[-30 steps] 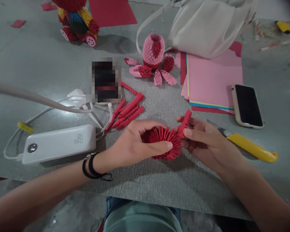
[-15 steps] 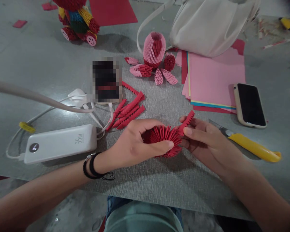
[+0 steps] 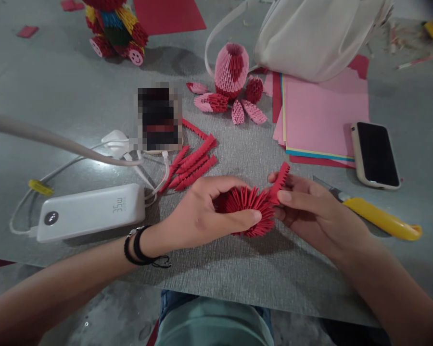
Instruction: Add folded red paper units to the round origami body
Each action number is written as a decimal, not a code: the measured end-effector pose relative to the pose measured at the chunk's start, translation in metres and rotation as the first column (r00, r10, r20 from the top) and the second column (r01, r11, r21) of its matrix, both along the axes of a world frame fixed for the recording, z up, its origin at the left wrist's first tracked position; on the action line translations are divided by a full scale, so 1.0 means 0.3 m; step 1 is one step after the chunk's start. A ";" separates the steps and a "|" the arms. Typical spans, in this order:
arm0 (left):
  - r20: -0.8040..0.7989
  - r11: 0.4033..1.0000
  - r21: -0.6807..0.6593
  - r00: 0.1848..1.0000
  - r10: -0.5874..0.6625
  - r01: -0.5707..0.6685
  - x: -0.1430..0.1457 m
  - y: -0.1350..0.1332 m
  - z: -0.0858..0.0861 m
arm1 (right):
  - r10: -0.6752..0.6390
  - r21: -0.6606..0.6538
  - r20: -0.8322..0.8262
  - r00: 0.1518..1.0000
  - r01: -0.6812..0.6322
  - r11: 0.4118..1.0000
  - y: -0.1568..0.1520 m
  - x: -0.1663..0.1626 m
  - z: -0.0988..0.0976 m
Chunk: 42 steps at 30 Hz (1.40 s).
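Wrapped around a round, spiky piece of red folded paper (image 3: 247,199), my left hand (image 3: 205,211) has its thumb across the front. Between the thumb and fingers of my right hand (image 3: 306,204) is a short stack of red folded-paper pieces (image 3: 282,179). That stack's lower end meets the right side of the round piece; whether it is joined there I cannot tell. Several more red folded-paper strips (image 3: 195,166) lie just beyond my left hand. To the right of my right hand rests a yellow utility knife (image 3: 380,218), its blade pointing toward the hand.
A white power bank (image 3: 90,211) with cables lies at left, near a phone with a blurred screen (image 3: 159,120). Behind stand a pink-and-red paper figure (image 3: 232,69) and a paper bear (image 3: 117,36). Coloured sheets (image 3: 321,115), another phone (image 3: 377,154) and a white bag (image 3: 310,38) occupy the right.
Both hands keep their hold. The stack in my right hand is tilted slightly more upright, and the round piece sits a touch farther right. The whole view has shifted a little.
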State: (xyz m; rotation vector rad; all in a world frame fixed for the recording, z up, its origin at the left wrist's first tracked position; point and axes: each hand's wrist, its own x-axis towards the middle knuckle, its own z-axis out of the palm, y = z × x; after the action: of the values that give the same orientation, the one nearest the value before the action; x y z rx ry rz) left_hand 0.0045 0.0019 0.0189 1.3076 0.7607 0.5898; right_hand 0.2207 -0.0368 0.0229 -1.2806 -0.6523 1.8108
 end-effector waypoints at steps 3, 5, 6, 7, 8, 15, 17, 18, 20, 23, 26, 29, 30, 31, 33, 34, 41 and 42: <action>0.023 1.000 -0.009 1.000 -0.006 0.007 -0.002 -0.001 -0.003 | -0.012 -0.025 -0.043 0.999 0.011 1.000 -0.001 0.001 0.002; 0.032 1.000 -0.011 0.999 -0.006 0.007 -0.003 0.000 -0.002 | -0.016 -0.036 -0.067 0.998 0.013 0.999 -0.001 0.001 0.004; 0.034 1.000 -0.011 0.999 -0.006 0.006 -0.003 0.001 -0.002 | -0.017 -0.037 -0.067 0.998 0.015 0.999 -0.001 0.001 0.005; 0.037 1.000 -0.012 0.999 -0.006 0.006 -0.003 0.001 -0.001 | -0.017 -0.036 -0.063 0.998 0.015 0.999 -0.001 0.001 0.005; 0.036 1.000 -0.012 0.999 -0.009 0.009 -0.004 0.001 -0.001 | -0.017 -0.034 -0.057 0.998 0.015 0.999 -0.002 0.001 0.005; -0.040 0.998 0.054 0.999 0.026 -0.024 0.000 -0.001 -0.006 | -0.013 0.015 -0.031 0.999 0.014 1.000 0.001 0.000 0.000; -0.074 0.997 0.066 0.996 0.043 -0.038 0.004 0.000 -0.006 | -0.026 0.038 -0.011 1.000 0.026 0.999 0.003 -0.001 0.000; -0.084 0.997 0.070 0.995 0.049 -0.043 0.006 0.000 -0.006 | -0.026 0.043 -0.005 1.000 0.026 0.999 0.004 -0.001 0.000; -0.081 0.996 0.075 0.995 0.054 -0.048 0.008 0.001 -0.005 | -0.017 0.040 0.000 1.000 0.017 0.999 0.006 0.000 0.001; -0.048 0.997 0.064 0.998 0.052 -0.049 0.009 0.001 -0.008 | -0.003 0.029 0.003 1.000 0.003 1.000 0.007 0.001 0.004; -0.003 0.999 0.018 0.999 0.040 -0.040 0.010 -0.001 -0.013 | 0.008 0.034 0.012 1.000 -0.009 0.999 0.004 0.003 0.008; 0.033 0.999 -0.011 0.999 0.032 -0.031 0.009 -0.003 -0.015 | 0.008 0.057 0.041 0.999 -0.010 0.998 0.000 0.005 0.008; 0.034 0.999 -0.008 0.999 0.035 -0.035 0.008 -0.004 -0.015 | 0.005 0.065 0.049 0.999 -0.008 0.998 -0.001 0.006 0.008; 0.032 0.999 0.000 0.999 0.038 -0.038 0.007 -0.005 -0.014 | 0.000 0.076 0.054 0.999 -0.004 0.997 -0.001 0.006 0.007; 0.024 0.999 0.023 0.999 0.046 -0.047 0.005 -0.006 -0.013 | -0.011 0.094 0.063 0.998 0.005 0.996 -0.001 0.005 0.006; 0.022 0.998 0.032 0.998 0.052 -0.053 0.005 -0.007 -0.012 | -0.015 0.101 0.068 0.998 0.008 0.995 0.000 0.005 0.005; 0.091 0.999 0.006 0.994 0.053 -0.054 0.006 -0.008 -0.019 | -0.028 0.129 0.093 0.995 0.016 0.992 -0.004 -0.002 0.008; 0.090 0.998 0.018 0.994 0.054 -0.056 0.005 -0.007 -0.019 | -0.035 0.138 0.091 0.995 0.022 0.990 -0.005 -0.004 0.009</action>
State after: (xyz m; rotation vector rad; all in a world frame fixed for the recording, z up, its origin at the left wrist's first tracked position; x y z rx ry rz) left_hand 0.0061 -0.0003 0.0133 1.2736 0.7197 0.6974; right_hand 0.2194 -0.0383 0.0256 -1.2817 -0.7921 1.6610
